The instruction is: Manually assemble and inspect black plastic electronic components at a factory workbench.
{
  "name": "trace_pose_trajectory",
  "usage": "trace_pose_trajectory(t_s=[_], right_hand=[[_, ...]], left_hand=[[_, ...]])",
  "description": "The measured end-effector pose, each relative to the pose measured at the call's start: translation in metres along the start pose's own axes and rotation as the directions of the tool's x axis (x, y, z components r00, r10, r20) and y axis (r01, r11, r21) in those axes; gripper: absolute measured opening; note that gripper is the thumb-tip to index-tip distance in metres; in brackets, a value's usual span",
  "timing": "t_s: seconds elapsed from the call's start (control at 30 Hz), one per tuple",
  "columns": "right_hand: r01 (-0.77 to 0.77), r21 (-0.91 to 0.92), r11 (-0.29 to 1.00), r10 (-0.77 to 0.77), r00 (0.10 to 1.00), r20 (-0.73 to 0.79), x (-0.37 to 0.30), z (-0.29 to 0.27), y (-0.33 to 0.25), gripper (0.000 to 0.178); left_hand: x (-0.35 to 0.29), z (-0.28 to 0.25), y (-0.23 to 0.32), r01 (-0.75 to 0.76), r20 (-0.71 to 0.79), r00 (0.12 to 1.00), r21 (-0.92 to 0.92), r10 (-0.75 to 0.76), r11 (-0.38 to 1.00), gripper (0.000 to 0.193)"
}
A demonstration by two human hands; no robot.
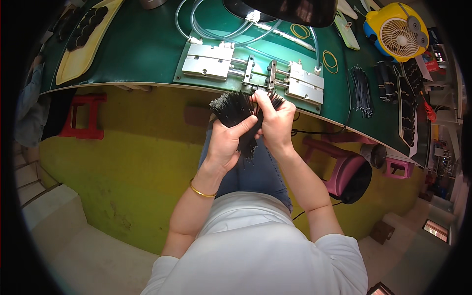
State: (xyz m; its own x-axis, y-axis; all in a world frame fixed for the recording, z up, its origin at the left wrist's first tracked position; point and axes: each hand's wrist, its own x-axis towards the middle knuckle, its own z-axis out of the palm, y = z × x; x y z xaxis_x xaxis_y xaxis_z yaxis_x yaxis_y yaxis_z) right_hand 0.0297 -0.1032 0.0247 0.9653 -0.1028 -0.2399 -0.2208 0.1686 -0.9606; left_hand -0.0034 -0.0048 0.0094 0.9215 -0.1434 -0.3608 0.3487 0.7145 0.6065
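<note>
My left hand (227,140) is closed round a thick bundle of thin black wires (233,107) with small pale tips, held in front of the bench edge. The bundle fans out at its upper left end and its lower ends hang over my lap. My right hand (275,122) pinches at the right side of the bundle, thumb and fingertips together on some of the black wires. Just beyond my fingers stands a clamping fixture with two silver pneumatic cylinders, the left cylinder (208,61) and the right cylinder (306,82), their jaws (260,71) facing each other.
Clear air hoses (196,22) loop behind the fixture, under a dark lamp (290,7). On the green bench (132,54) lie a yellow tray (73,66), another wire bundle (361,91) and a yellow-blue fan (400,37). Red (83,118) and pink stools (339,167) stand below.
</note>
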Motion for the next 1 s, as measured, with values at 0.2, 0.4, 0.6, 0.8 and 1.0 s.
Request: trace_pose_trajectory(t_s=[0.2, 0.4, 0.6, 0.8, 1.0], right_hand=[[0.04, -0.002, 0.999, -0.04, 0.998, 0.041, -0.003, 0.0004, -0.0032, 0.024], [0.082, -0.056, 0.995, -0.077, 0.994, 0.079, -0.0097, 0.0041, -0.0087, 0.023], [0.04, -0.071, 0.997, -0.038, 0.999, 0.037, -0.0067, 0.0032, -0.0066, 0.024], [0.006, -0.06, 0.998, -0.003, 0.998, 0.056, -0.0031, 0.0015, -0.0065, 0.024], [-0.037, -0.026, 0.999, 0.038, 0.998, 0.044, -0.0012, 0.0022, -0.0097, 0.023]], left_hand=[[-0.0012, -0.0001, -0.0006, -0.029, 0.011, 1.0, -0.016, 0.029, 0.999, 0.014], [-0.0031, -0.0031, 0.0038, -0.028, 0.03, 0.999, 0.004, 0.028, 1.0, 0.014], [-0.0034, -0.0035, 0.0018, -0.023, 0.035, 0.999, 0.049, 0.021, 0.999, 0.017], [-0.0015, 0.0003, 0.0014, -0.011, -0.008, 1.0, -0.008, 0.011, 1.0, 0.013], [0.0004, 0.0, 0.0002, 0.007, 0.026, 1.0, -0.029, -0.006, 1.0, 0.013]])
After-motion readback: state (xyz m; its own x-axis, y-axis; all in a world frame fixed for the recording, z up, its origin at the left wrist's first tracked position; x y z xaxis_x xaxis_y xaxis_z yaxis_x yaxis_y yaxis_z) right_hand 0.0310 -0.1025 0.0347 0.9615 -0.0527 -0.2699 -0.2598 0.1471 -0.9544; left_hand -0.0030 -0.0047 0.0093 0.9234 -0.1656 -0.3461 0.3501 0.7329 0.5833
